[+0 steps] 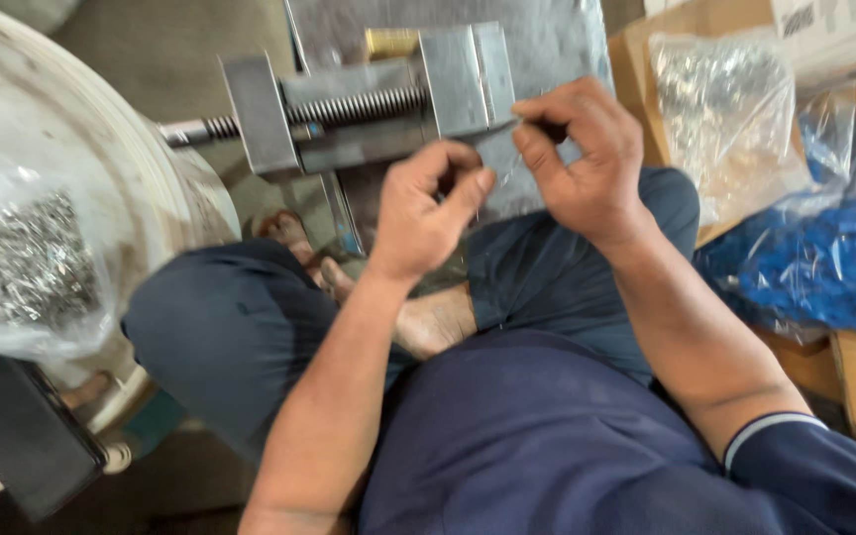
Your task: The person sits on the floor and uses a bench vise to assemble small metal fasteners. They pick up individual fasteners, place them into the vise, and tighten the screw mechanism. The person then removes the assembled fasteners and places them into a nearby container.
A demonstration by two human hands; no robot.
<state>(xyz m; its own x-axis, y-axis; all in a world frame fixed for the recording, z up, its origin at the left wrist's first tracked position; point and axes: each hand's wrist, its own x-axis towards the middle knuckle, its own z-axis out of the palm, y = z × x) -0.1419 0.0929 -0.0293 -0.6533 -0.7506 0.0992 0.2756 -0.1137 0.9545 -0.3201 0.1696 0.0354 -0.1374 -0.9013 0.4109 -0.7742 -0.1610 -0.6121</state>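
Right now my right hand (582, 163) pinches a thin, short metal pin (503, 125) whose long axis runs left-right, its free tip touching the face of the grey steel bench vise (378, 104) just left of my fingertips. My left hand (428, 213), curled with thumb pressed to forefinger, sits lower and nearer me; I cannot tell whether it holds anything
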